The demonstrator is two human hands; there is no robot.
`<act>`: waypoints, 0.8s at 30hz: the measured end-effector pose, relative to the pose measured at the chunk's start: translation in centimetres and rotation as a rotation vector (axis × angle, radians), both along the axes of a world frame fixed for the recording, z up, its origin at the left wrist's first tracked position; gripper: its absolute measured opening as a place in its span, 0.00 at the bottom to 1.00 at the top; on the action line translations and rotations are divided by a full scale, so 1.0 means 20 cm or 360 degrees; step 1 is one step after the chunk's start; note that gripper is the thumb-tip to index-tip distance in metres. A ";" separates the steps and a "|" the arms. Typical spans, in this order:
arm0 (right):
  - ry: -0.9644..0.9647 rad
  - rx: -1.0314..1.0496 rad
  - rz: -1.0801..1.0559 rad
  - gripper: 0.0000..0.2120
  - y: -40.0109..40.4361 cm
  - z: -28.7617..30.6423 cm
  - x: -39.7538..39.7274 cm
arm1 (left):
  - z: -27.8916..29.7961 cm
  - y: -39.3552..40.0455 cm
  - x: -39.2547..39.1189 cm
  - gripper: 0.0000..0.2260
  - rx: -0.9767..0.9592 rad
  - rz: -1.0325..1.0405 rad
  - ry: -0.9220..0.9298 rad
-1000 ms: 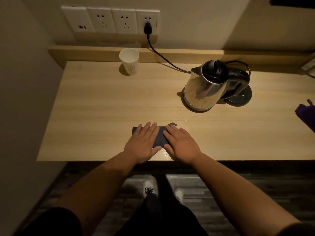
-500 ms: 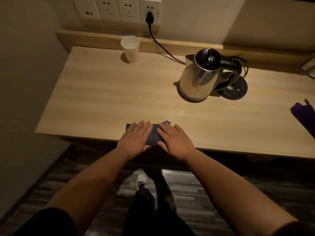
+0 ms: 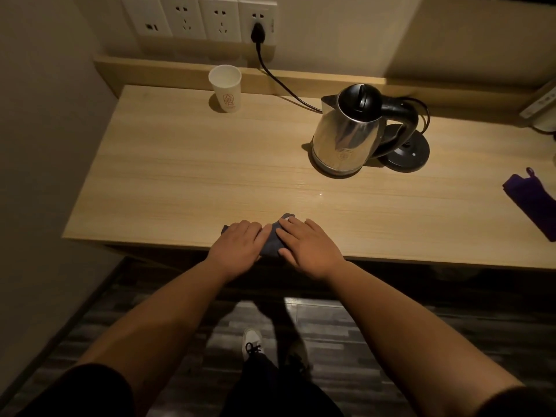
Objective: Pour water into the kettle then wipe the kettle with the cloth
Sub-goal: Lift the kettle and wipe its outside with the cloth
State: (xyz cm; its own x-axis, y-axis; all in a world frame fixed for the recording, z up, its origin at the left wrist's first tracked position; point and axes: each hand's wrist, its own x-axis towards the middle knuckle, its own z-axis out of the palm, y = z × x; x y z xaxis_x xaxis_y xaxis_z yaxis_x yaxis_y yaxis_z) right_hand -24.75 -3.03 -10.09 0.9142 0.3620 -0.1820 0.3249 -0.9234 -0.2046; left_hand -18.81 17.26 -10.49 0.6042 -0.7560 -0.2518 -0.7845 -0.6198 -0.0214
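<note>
A steel kettle [image 3: 346, 136] with a black lid and handle stands upright on the wooden table [image 3: 180, 176], beside its black base [image 3: 410, 152], not on it. A dark blue cloth [image 3: 270, 246] lies folded at the table's front edge. My left hand [image 3: 237, 246] and my right hand [image 3: 307, 248] lie flat on the cloth, side by side, palms down, covering most of it. Neither hand grips it. A white paper cup [image 3: 226, 91] stands at the back left.
A black cord [image 3: 282, 82] runs from a wall socket [image 3: 258, 31] to the base. A purple cloth [image 3: 532, 200] lies at the right edge. A raised wooden ledge [image 3: 168, 67] borders the back. A small wet spot [image 3: 320, 194] glints in front of the kettle.
The view has drawn back and shifted, so the table appears higher in the frame. Both hands stay flat on the cloth; the kettle and cup have not moved.
</note>
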 end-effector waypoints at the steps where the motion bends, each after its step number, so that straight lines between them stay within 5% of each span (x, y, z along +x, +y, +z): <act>1: 0.0009 0.0018 -0.0016 0.26 -0.01 0.02 0.00 | 0.01 0.00 0.00 0.30 -0.0005 0.0010 0.0025; 13: -0.0260 -0.0021 -0.0399 0.24 -0.21 0.36 0.18 | 0.24 0.01 0.19 0.30 -0.0445 0.0469 0.0113; 24: -0.0623 -0.0049 -0.0774 0.25 -0.59 0.69 0.43 | 0.43 -0.26 0.36 0.26 -0.0750 0.0566 0.0043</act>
State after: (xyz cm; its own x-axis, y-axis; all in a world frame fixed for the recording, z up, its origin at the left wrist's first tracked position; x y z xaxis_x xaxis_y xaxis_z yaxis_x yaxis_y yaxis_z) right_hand -16.07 -14.78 3.65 0.9741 -0.1126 0.1959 -0.0888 -0.9880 -0.1264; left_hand -11.69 11.98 -1.79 0.8391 -0.5423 0.0431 -0.5232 -0.7827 0.3370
